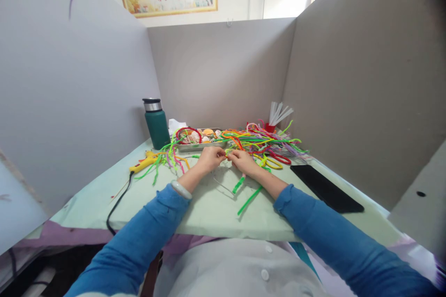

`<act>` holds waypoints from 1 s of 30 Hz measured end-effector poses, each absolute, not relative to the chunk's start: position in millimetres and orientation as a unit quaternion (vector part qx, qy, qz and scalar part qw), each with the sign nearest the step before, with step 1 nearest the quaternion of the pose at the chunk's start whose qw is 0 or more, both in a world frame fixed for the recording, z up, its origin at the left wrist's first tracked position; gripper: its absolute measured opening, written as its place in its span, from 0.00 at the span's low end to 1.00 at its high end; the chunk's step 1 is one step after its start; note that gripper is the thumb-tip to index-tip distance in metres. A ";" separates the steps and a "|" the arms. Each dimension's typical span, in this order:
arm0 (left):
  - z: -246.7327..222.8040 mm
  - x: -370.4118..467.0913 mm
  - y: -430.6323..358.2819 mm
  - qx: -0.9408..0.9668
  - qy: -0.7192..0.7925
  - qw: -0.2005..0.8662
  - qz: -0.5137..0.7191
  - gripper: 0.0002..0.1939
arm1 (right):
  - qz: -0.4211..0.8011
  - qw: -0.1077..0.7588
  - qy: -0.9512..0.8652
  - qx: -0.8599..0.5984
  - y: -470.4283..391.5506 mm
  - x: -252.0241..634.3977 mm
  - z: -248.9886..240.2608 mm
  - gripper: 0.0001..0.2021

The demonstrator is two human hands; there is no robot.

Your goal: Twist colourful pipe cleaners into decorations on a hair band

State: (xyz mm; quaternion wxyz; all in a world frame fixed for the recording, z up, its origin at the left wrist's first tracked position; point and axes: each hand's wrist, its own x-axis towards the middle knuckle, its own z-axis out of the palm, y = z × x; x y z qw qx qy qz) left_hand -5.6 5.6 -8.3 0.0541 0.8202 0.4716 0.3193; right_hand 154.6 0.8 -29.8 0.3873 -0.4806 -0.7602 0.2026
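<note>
Over the middle of the table, my left hand (210,158) and my right hand (243,162) meet at the fingertips. Both are closed in a pinch on a small orange pipe cleaner (226,156), mostly covered by the fingers. Yellow-green shows just behind it. Below my right hand lie a short coiled green pipe cleaner (238,185) and a straight green pipe cleaner (249,201). A thin pale wire (223,186) runs across the cloth below my hands. Behind my right hand spreads a tangled heap of coloured pipe cleaners (258,138).
A metal tray (195,146) with pompom-like pieces stands at the back, beside a green bottle (158,129). Left lies a yellow glue gun (143,162) with a black cord. A black phone-like slab (325,188) lies right. White sticks (278,114) stand in a red cup. Grey partitions enclose the table.
</note>
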 end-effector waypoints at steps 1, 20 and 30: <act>-8.2 -5.6 5.1 0.824 0.469 0.048 0.314 0.10 | 0.200 0.385 -0.761 -0.482 0.4 154.5 -29.2 0.13; -10.8 -4.9 5.5 0.813 0.471 0.031 0.342 0.09 | 0.204 0.386 -0.762 -0.478 2.4 154.7 -30.2 0.14; -8.0 -5.4 4.7 0.823 0.467 -0.020 0.323 0.08 | 0.207 0.383 -0.760 -0.483 1.2 154.4 -29.3 0.13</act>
